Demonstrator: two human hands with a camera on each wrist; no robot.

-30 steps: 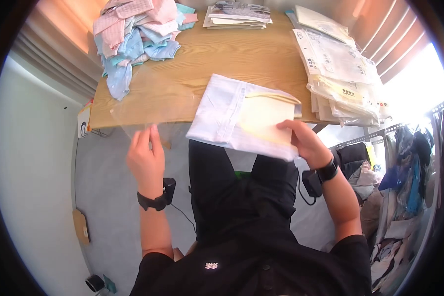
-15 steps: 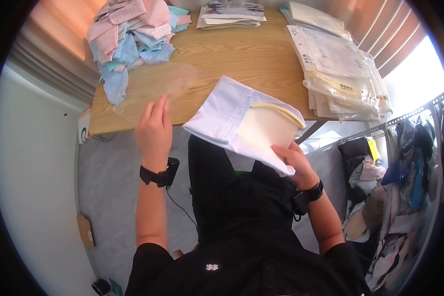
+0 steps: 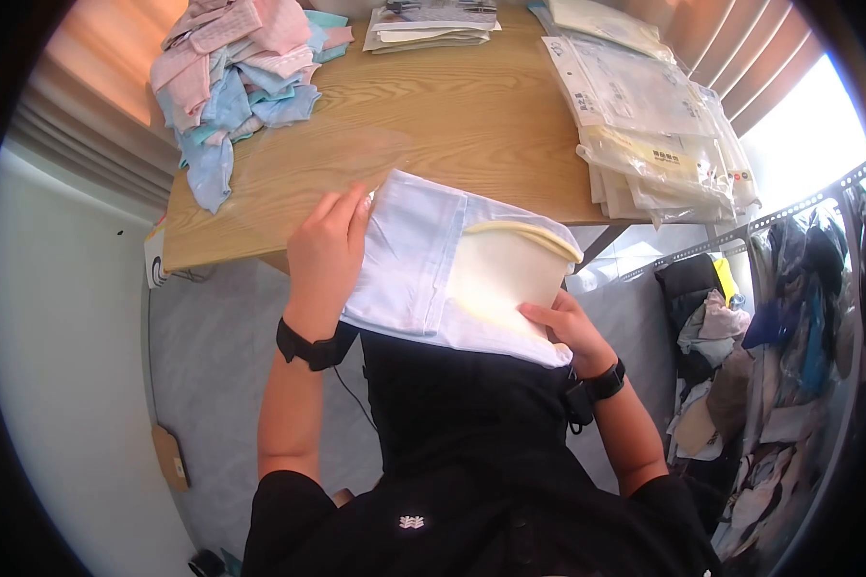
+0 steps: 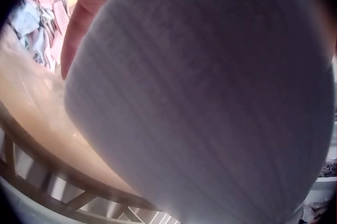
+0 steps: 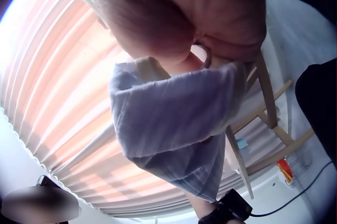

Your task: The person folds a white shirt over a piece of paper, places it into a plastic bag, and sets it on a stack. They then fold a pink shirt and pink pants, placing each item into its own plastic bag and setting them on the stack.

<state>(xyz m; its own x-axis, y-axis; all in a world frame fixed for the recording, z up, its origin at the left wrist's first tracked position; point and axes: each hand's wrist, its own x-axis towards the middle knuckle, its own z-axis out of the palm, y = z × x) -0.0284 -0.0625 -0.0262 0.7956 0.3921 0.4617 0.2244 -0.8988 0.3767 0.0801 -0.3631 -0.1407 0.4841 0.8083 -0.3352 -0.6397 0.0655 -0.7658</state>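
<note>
A folded pale-blue garment [image 3: 404, 250], with a flat cream panel [image 3: 496, 279] and a yellow band along one edge, is held over the person's lap at the table's front edge. My right hand [image 3: 575, 332] grips its right end, thumb on top of the cream panel and fingers beneath. In the right wrist view the garment's end [image 5: 174, 113] folds over below that hand. At the garment's left edge is my left hand [image 3: 327, 252], pinching a thin clear plastic bag [image 3: 303, 159] that spreads over the table. The garment's underside [image 4: 200, 103] fills most of the left wrist view.
A heap of pink and blue clothes [image 3: 236, 72] lies at the back left of the wooden table [image 3: 452, 106]. Papers [image 3: 431, 29] are stacked at the back, and packaging bags [image 3: 645, 115] at the right. A rack with hanging items [image 3: 799, 317] stands at far right.
My left hand has moved up and right with the clear bag, reaching the garment's left edge. My right hand has moved down and slightly left, and the garment has shifted lower towards the body.
</note>
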